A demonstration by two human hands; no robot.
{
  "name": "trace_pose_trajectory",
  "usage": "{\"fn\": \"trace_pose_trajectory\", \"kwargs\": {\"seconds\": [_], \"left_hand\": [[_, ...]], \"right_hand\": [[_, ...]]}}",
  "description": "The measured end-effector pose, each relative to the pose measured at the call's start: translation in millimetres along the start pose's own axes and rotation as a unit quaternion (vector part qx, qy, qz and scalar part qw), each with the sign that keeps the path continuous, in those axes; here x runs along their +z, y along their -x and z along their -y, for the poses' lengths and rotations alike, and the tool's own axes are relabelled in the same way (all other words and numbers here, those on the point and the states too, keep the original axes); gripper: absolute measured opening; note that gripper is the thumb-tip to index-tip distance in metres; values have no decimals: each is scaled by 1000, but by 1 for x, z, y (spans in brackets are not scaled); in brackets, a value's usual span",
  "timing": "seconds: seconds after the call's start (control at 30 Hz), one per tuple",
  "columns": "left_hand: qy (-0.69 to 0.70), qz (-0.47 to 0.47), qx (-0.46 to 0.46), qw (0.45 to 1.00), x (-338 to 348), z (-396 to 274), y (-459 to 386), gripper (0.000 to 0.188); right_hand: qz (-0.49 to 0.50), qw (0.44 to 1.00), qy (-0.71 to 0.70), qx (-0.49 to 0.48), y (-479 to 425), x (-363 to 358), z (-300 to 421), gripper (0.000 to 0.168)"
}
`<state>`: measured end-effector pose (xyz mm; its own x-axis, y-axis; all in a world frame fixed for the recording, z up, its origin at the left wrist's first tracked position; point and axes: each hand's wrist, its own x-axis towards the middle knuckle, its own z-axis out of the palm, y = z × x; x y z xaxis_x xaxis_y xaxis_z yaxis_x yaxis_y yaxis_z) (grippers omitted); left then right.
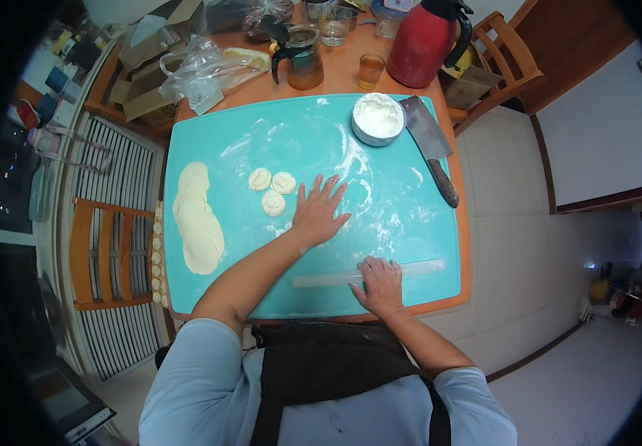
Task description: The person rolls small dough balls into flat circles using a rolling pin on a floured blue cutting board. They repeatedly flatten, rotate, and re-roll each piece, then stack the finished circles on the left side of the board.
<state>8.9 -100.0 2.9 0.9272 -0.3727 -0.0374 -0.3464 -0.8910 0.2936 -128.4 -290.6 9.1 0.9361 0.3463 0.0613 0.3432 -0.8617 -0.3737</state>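
My left hand (319, 214) lies palm down on the turquoise, flour-dusted mat (276, 134), its fingers spread. Whatever may be under that palm is hidden. Just left of the fingertips sit three small round dough pieces, the nearest a ball with a pinched top (273, 203). Close to the mat's front edge, my right hand (381, 285) rests over the middle of a pale rolling pin (323, 279), fingers curled on it. Flattened dough rounds (198, 217) overlap in a long row at the mat's left side.
A bowl of flour (378, 117) stands at the back right beside a cleaver (430, 139). Behind the mat are a glass teapot (305, 58), a cup of amber liquid (371, 71), a red thermos jug (421, 44) and a plastic bag (198, 75). Small dough pieces (157, 259) line the left edge.
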Motion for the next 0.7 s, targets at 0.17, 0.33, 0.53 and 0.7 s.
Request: {"fn": "trace_pose_trajectory", "kwargs": {"seconds": [0.17, 0.33, 0.53, 0.7], "left_hand": [[20, 51, -7, 998, 9, -1, 8, 69], [-4, 23, 18, 1000, 4, -12, -1, 68], [-27, 55, 3, 998, -2, -21, 2, 66], [-33, 50, -17, 998, -1, -22, 0, 66]], "right_hand": [[-2, 1000, 4, 0, -1, -1, 0, 46], [24, 1000, -8, 1, -6, -6, 1, 45], [12, 1000, -10, 1, -1, -2, 2, 47], [3, 1000, -12, -6, 0, 1, 0, 48]]}}
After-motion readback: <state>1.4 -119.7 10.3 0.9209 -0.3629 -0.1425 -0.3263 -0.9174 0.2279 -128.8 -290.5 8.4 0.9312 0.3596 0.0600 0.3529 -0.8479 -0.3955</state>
